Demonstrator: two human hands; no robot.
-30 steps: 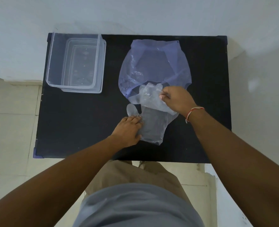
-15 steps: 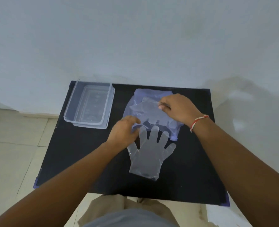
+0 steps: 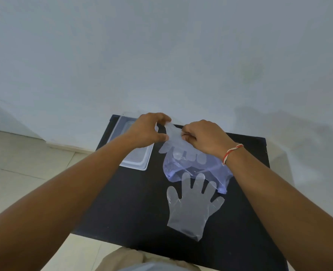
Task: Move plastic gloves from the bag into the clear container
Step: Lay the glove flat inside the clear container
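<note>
A bluish plastic bag (image 3: pixel 210 169) lies on the black table (image 3: pixel 134 202), partly under my right wrist. One clear plastic glove (image 3: pixel 193 208) lies flat in front of the bag, fingers pointing away from me. A second clear glove (image 3: pixel 173 140) is lifted above the bag's far end. My left hand (image 3: pixel 148 130) and my right hand (image 3: pixel 204 137) both pinch it at its cuff, its fingers hanging down. The clear container (image 3: pixel 136 159) stands at the table's far left, mostly hidden under my left hand and forearm.
The table stands against a pale wall (image 3: pixel 161 55). Tiled floor (image 3: pixel 25 163) shows to the left. My knees in beige trousers (image 3: pixel 130 259) are at the table's near edge.
Both hands rose from the bag with a second glove held between them. My left hand moved left, over the container. The camera tilted up toward the wall.
</note>
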